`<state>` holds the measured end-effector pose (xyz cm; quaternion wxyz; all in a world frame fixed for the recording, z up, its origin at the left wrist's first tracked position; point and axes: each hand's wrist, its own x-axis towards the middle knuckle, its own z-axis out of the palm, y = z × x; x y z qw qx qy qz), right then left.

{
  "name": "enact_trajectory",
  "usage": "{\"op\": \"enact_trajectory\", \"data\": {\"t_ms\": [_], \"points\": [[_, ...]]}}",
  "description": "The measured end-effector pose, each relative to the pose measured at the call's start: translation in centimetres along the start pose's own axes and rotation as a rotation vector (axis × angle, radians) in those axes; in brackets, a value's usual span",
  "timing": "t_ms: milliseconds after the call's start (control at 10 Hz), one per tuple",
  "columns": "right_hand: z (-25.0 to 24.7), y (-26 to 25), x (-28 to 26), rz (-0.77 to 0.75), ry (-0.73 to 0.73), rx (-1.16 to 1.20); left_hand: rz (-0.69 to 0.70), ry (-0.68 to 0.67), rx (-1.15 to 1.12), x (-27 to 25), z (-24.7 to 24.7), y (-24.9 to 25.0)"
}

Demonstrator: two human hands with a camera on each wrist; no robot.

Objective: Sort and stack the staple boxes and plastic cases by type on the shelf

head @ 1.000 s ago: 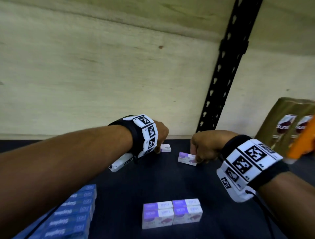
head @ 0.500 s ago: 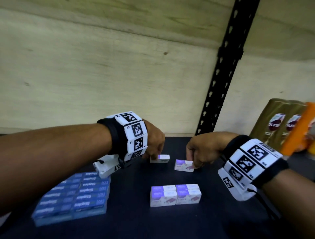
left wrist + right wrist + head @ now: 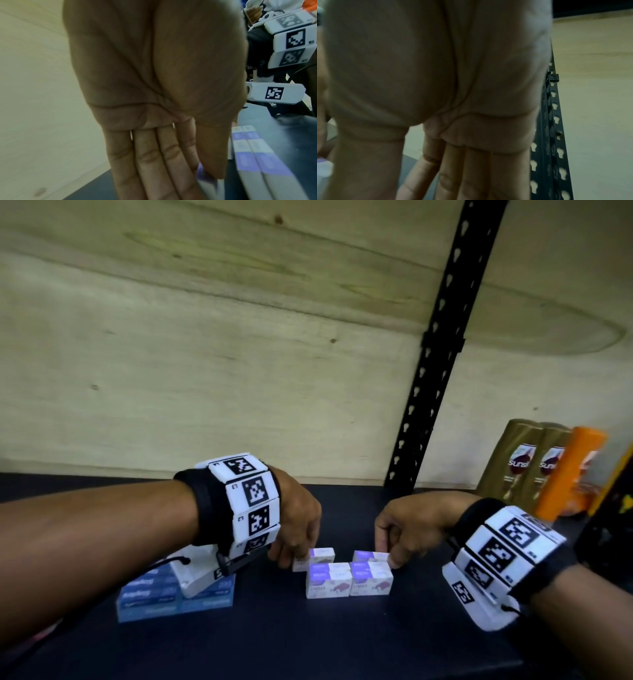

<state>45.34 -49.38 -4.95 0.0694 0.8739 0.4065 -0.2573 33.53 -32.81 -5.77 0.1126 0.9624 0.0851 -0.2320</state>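
Two small white-and-purple boxes are held just behind a block of like boxes (image 3: 346,580) in the middle of the dark shelf (image 3: 308,642). My left hand (image 3: 296,556) pinches the left box (image 3: 323,554) by its left end. In the left wrist view the thumb and fingers close on this box (image 3: 204,174), with the block (image 3: 257,155) to its right. My right hand (image 3: 387,554) pinches the right box (image 3: 364,556) from its right end. A stack of blue staple boxes (image 3: 150,601) sits at the near left, partly hidden by my left wrist.
A black perforated upright (image 3: 435,354) rises behind the right hand against the pale wooden back wall. Gold shampoo bottles (image 3: 524,467) and an orange bottle (image 3: 568,470) stand at the back right, with a dark object (image 3: 613,518) beside them.
Both hands have drawn their boxes toward me, from the back of the shelf to just behind the white-and-purple block. The view has pulled back, so the blue stack shows more fully.
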Motion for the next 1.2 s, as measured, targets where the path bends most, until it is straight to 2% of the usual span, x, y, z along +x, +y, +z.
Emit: {"op": "enact_trajectory", "data": {"t_ms": [100, 200, 300, 400, 500, 600, 700, 1000, 1200], "points": [[0.1, -0.1, -0.6, -0.004, -0.016, 0.006, 0.045, -0.213, -0.02, 0.3, -0.3, -0.1], [0.1, -0.1, -0.9, -0.017, -0.042, 0.011, 0.027, -0.165, 0.005, -0.4, 0.0, 0.1], [0.1, 0.0, -1.3, -0.017, -0.078, 0.043, 0.05, 0.038, 0.1, -0.5, 0.6, -0.5], [0.3, -0.2, -1.6, -0.012, -0.087, 0.029, 0.049, -0.103, 0.064, -0.9, 0.6, -0.5], [0.8, -0.8, -1.6, -0.017, -0.071, 0.006, 0.109, 0.03, 0.086, -0.9, 1.1, -0.3], [1.1, -1.3, -1.4, -0.019, -0.037, -0.06, 0.099, -0.097, 0.021, -0.6, 1.4, 0.7], [1.3, -1.6, -1.2, -0.026, -0.01, -0.104, 0.031, -0.088, 0.032, -0.4, 1.2, 2.0], [1.3, -2.2, -1.1, -0.043, -0.011, -0.147, 0.032, -0.022, 0.125, 0.1, 1.6, 3.3], [1.4, -2.3, -1.2, -0.043, -0.001, -0.141, 0.024, -0.023, 0.115, 0.1, 1.7, 3.6]]}}
